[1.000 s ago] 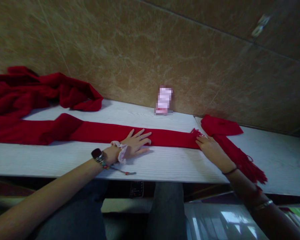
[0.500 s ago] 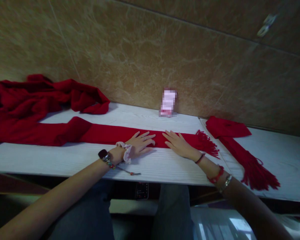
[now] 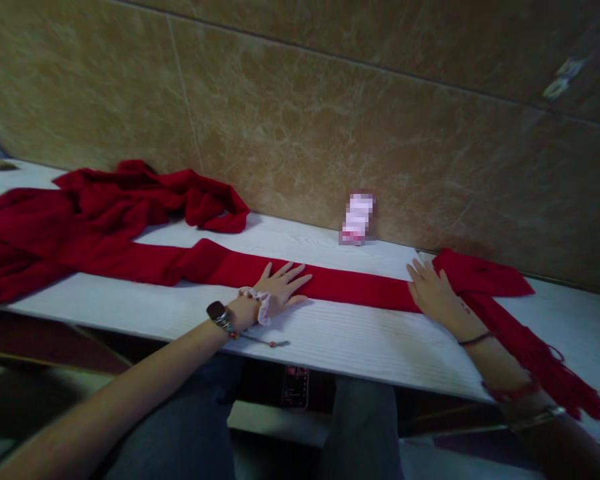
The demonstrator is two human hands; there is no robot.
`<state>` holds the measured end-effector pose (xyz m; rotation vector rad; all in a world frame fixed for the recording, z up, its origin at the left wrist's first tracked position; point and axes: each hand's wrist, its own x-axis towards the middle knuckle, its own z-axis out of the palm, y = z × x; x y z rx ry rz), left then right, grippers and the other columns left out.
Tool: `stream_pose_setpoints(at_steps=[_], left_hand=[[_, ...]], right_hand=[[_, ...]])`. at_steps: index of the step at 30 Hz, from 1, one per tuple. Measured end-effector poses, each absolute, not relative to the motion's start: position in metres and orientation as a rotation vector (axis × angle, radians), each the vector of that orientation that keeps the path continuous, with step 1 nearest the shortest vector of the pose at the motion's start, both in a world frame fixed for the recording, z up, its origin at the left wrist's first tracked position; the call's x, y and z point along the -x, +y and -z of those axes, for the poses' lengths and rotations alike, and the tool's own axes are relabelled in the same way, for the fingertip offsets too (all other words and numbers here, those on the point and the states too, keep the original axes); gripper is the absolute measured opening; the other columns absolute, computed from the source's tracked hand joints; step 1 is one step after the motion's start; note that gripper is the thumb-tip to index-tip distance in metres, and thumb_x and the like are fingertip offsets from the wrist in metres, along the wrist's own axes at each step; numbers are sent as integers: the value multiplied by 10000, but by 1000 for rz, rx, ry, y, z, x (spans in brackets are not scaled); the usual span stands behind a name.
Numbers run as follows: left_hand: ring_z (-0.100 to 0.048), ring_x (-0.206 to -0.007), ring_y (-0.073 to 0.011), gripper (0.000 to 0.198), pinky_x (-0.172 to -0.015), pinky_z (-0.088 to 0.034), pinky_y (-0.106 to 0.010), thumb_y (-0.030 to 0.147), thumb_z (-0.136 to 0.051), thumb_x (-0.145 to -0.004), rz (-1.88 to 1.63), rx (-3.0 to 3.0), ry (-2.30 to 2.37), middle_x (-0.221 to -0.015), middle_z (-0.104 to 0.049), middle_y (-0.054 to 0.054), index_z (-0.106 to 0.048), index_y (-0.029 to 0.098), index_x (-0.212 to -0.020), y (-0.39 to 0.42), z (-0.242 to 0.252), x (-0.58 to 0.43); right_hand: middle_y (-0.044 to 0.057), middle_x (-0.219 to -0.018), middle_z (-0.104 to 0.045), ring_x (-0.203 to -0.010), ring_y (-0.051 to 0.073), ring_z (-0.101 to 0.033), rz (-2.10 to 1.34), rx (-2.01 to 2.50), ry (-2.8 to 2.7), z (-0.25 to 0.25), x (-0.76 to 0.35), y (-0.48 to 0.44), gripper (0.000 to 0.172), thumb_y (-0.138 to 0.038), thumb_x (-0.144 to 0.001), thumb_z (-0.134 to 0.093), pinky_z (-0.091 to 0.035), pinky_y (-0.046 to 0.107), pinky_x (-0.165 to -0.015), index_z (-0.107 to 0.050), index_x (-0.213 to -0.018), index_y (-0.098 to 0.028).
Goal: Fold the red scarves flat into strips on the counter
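Note:
A long red scarf point(image 3: 360, 287) lies as a flat strip along the white table point(image 3: 350, 333), its left part running into a rumpled heap of red cloth point(image 3: 100, 220). My left hand point(image 3: 281, 289) rests on the strip near its middle with fingers spread. At the strip's right end, my right hand point(image 3: 437, 297) lies with fingers stretched out and hides the fringe. Just beyond it is another red scarf point(image 3: 485, 273), folded, with a fringed tail point(image 3: 575, 383) hanging toward the table's front edge, partly behind my right forearm.
A blurred pink and white object point(image 3: 359, 217) leans against the brown tiled wall point(image 3: 290, 120) behind the table. Below the front edge a phone point(image 3: 295, 387) with a lit screen shows between my legs. A small brown object point(image 3: 0, 163) sits at the far left.
My right hand has slid right along the scarf to its fringed end. My left hand stays near the same part of the strip. The camera view has shifted slightly left.

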<state>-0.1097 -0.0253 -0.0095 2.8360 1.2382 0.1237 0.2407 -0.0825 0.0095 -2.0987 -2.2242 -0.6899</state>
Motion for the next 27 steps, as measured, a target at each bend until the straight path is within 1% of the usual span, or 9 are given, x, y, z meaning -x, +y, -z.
stream_pose_setpoints(at_steps=[1,3,5,8,12,16,20,24,27], left_hand=[[-157,-1347,-305,543,-1026,-138,-613,539,-301,-900,-104,-2835,1254,-1456,-245,-50,-287,292,-1384,-27,9,113],[-147,-1352,-290,543,-1033,-142,-602,540,-289,-904,-54,-2841,1266,-1457,-239,-42,-278,293,-1387,-29,8,116],[-146,-1353,-287,542,-1029,-151,-604,538,-286,-905,-10,-2845,1282,-1464,-215,-33,-260,299,-1391,-31,7,118],[-142,-1353,-292,531,-1020,-168,-610,523,-275,-912,36,-2845,1291,-1473,-177,-18,-228,314,-1398,-31,7,119],[-134,-1355,-290,517,-1025,-161,-606,507,-276,-917,48,-2840,1277,-1477,-165,-5,-211,333,-1400,-29,9,122],[-138,-1354,-289,504,-1037,-142,-597,512,-274,-917,-2,-2806,1249,-1471,-197,-5,-252,336,-1388,-31,9,127],[-141,-1351,-298,509,-1040,-134,-594,505,-259,-918,-55,-2731,1243,-1465,-213,-35,-297,295,-1380,-32,9,132],[-216,-1328,-303,517,-1038,-165,-574,517,-242,-907,-151,-2737,1207,-1429,-310,-63,-388,266,-1334,-22,16,134],[-330,-1269,-301,458,-1030,-240,-505,518,-314,-881,-264,-2769,1146,-1338,-449,-38,-501,284,-1228,-9,21,128]], right_hand=[[184,-1398,-362,-1287,327,-314,620,2021,-2228,-14,-221,-76,462,-224,-883,-281,-305,555,-992,-437,-1291,-71],[157,-1423,-329,-1306,293,-293,398,1835,-2326,-19,-177,-64,483,-297,-908,-251,-289,533,-1014,-396,-1327,-106],[127,-1445,-296,-1332,259,-244,184,1644,-2462,-17,-136,-56,502,-347,-917,-241,-269,500,-1037,-346,-1363,-141],[99,-1453,-287,-1339,248,-227,35,1492,-2624,-5,-100,-51,517,-380,-924,-216,-249,496,-1047,-309,-1384,-162],[90,-1460,-267,-1343,249,-211,51,1554,-2663,6,-108,-57,520,-371,-924,-225,-217,493,-1063,-286,-1394,-156],[95,-1462,-257,-1342,237,-212,29,1713,-2594,6,-141,-65,524,-371,-922,-216,-229,478,-1063,-269,-1400,-161],[107,-1452,-275,-1331,257,-237,86,1875,-2507,11,-174,-70,525,-352,-909,-226,-264,502,-1040,-292,-1390,-151],[130,-1427,-323,-1302,289,-301,194,2043,-2418,20,-212,-75,512,-331,-897,-241,-332,545,-983,-342,-1363,-143],[185,-1384,-381,-1260,325,-367,331,2133,-2377,17,-236,-80,485,-278,-884,-281,-377,547,-942,-414,-1309,-87]])
